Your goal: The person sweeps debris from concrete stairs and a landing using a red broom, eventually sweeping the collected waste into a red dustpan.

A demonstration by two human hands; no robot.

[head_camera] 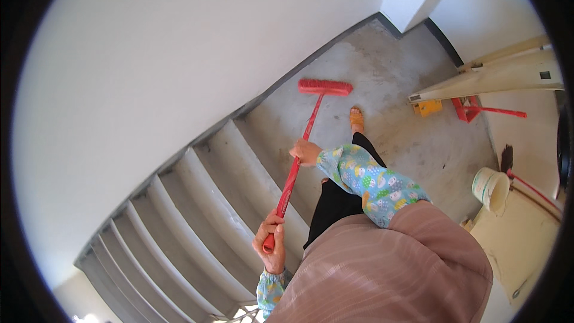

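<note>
A red push broom (325, 87) rests its bristle head on the concrete landing, close to the dark baseboard. My left hand (270, 240) is closed around the top end of its red handle, at lower centre. Farther down the handle, my right hand (306, 152) grips it at about the middle. Both forearms wear blue patterned sleeve covers. Beyond my right hand, my sandalled foot (357, 118) stands on the landing near the broom head.
Concrete stairs (215, 197) descend to the lower left beside a white wall (157, 54). On the right are a door edge (493, 81), a yellow object (429, 107), a red dustpan (466, 110) with a long handle, a white bucket (484, 184) and a dark brush (507, 158).
</note>
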